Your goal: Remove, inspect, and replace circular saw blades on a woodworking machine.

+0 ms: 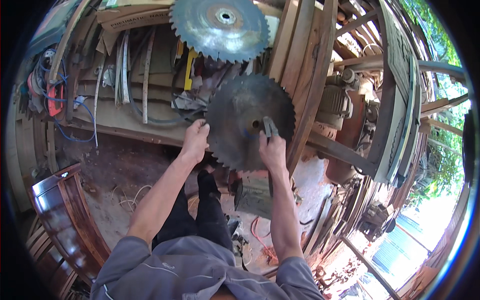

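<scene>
A dark, round saw blade point(235, 105) with a toothed rim and a small centre hole is in front of me, its face toward me. My left hand point(195, 141) is closed at its left edge, thumb and fingers pinching the rim. My right hand point(273, 150) grips a small grey folded-looking piece point(270, 127) against the blade's face, just right of the hole. What exactly that piece is I cannot make out. Beyond it lies a second, shinier saw blade point(220, 30), touched by neither hand.
A wooden bench point(125, 120) bears cardboard, strips and a cardboard box point(132, 17). Long timber planks point(305, 70) run along the right, beside an electric motor point(336, 102). A dark polished wooden panel point(65, 210) stands at lower left. Red cord point(260, 235) lies on the floor.
</scene>
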Tool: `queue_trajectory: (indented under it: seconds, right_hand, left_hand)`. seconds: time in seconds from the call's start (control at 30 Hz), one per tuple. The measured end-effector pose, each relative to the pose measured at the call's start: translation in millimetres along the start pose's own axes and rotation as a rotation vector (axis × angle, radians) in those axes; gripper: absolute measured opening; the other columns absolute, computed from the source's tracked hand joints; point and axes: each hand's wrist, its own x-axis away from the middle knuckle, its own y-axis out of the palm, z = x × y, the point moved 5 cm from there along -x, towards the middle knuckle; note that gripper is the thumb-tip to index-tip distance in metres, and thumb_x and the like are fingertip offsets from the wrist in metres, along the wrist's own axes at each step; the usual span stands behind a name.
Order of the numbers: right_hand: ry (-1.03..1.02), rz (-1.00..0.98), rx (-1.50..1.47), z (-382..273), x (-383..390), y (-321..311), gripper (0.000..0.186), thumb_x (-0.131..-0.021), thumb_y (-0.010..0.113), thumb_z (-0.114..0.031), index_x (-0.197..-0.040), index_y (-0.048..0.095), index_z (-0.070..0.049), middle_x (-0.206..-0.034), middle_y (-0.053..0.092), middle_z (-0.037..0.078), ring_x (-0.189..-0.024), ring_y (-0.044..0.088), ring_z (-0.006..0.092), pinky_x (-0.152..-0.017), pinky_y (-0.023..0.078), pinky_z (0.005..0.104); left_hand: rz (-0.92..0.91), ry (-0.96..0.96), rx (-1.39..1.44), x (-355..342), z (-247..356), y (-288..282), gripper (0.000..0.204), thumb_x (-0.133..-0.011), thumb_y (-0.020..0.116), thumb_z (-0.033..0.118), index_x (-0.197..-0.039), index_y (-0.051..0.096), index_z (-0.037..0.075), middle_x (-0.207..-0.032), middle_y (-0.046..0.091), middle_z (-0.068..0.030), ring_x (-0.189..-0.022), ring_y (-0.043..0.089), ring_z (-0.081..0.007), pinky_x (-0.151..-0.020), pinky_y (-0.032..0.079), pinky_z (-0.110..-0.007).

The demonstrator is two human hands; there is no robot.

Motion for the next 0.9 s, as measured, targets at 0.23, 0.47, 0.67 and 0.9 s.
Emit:
queue_trajectory:
  seconds: [0.23,0.47,0.67,0.9]
  right_hand:
    - [-0.093,0.163,-0.178,-35.4,20.1,-12.6,0.025,-0.094,0.056,-0.013,-0.114,0.053,0.002,-0.069,0.062,0.023,-0.067,0.066,0.0408,-0.056,0.051,0.0434]
    - [0.138,0.182,-0.04,-14.0,5.5,-18.7,0.025,-0.089,0.06,-0.021,-0.103,0.056,0.0,-0.073,0.064,0.026,-0.072,0.065,0.0438,-0.061,0.051,0.0469]
    - [0.364,0.32,-0.374,37.9,44.2,-9.2,0.017,-0.091,0.057,-0.018,-0.091,0.056,-0.001,-0.062,0.058,0.009,-0.049,0.056,0.0204,-0.046,0.045,0.0339]
    - [0.523,0.357,-0.576,35.6,85.0,-12.0,0.021,-0.092,0.057,-0.016,-0.076,0.054,-0.002,-0.06,0.053,0.003,-0.045,0.052,0.0114,-0.039,0.042,0.0261]
  left_hand:
    - [-0.018,0.043,0.003,-2.1,16.1,0.3,0.019,-0.099,0.05,0.021,-0.114,0.057,0.011,-0.09,0.057,0.0055,-0.077,0.051,-0.0065,-0.064,0.042,-0.031]
    - [-0.052,0.093,-0.011,-1.2,16.4,-3.3,0.023,-0.099,0.05,0.024,-0.116,0.057,0.011,-0.092,0.056,0.0036,-0.085,0.052,-0.0105,-0.078,0.046,-0.04]
    - [-0.179,0.068,0.041,17.7,35.5,7.0,0.035,-0.091,0.065,0.026,-0.115,0.057,0.002,-0.1,0.061,-0.0014,-0.087,0.055,-0.0108,-0.078,0.046,-0.029]
    - [-0.335,0.096,0.056,34.0,48.9,34.0,0.029,-0.087,0.068,0.02,-0.102,0.064,-0.004,-0.09,0.065,-0.0041,-0.077,0.058,-0.0101,-0.069,0.046,-0.026]
